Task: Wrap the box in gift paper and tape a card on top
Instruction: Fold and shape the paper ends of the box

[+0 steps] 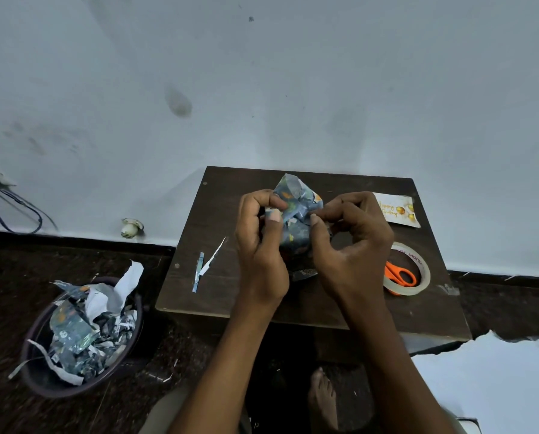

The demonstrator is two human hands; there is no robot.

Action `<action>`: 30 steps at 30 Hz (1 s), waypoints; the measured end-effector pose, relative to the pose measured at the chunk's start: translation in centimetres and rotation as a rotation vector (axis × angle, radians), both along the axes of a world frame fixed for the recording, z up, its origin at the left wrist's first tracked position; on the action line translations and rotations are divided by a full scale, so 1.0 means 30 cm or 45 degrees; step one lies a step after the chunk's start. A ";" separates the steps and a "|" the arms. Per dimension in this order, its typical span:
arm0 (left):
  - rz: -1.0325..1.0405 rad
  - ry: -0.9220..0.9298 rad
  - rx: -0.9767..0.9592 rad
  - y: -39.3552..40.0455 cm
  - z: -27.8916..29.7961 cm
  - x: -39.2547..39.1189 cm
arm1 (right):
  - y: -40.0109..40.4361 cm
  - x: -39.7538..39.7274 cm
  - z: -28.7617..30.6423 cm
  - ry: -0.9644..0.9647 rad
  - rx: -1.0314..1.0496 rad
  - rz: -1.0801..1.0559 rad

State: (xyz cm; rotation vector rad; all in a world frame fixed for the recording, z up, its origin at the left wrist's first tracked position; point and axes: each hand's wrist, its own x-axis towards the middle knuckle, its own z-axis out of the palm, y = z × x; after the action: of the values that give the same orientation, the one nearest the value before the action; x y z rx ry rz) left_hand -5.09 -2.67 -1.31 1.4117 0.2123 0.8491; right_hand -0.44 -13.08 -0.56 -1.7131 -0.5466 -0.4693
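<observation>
**End flaps being folded, card and tape waiting**

Bare forearms reach up from the bottom of the view to a small dark table, where both hands meet around the box, already covered in blue patterned gift paper. It is held upright just above the middle of the table. The left hand grips its left side, thumb pressed on the near face and fingers curled over a fold. The right hand pinches the paper on the right side between thumb and forefinger. At the top, loose paper stands up in an unfolded peak.

The step in hand appears to be closing one end of the wrap. Next, that peak likely needs creasing flat against the box and fixing with a strip from the tape roll, which lies to the right with orange scissors resting inside it. The birthday card lies flat at the far right, not yet attached. Paper strips lie on the left; a bowl of scraps sits on the floor.
</observation>
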 end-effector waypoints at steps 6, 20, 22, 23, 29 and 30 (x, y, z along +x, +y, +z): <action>0.020 0.085 -0.222 -0.003 0.022 0.009 | 0.008 -0.005 0.009 0.063 -0.006 0.016; -0.160 0.056 -0.264 0.011 0.021 0.001 | -0.012 0.020 0.052 0.377 0.011 0.288; -0.195 0.051 -0.295 0.010 0.022 -0.002 | -0.009 0.024 0.062 0.468 0.077 0.345; -0.215 0.040 -0.311 0.009 0.022 -0.003 | -0.007 0.025 0.067 0.557 0.161 0.379; -0.273 0.065 -0.260 0.006 0.021 -0.009 | -0.007 0.036 0.071 0.860 0.360 0.412; -0.273 0.076 -0.245 0.005 0.022 -0.009 | -0.004 0.034 0.073 0.835 0.355 0.405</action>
State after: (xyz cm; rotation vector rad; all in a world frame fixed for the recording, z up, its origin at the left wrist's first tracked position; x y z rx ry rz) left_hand -5.37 -2.52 -0.64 1.2542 0.1796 0.5949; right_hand 0.58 -13.19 1.63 -1.3713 -0.2473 0.2386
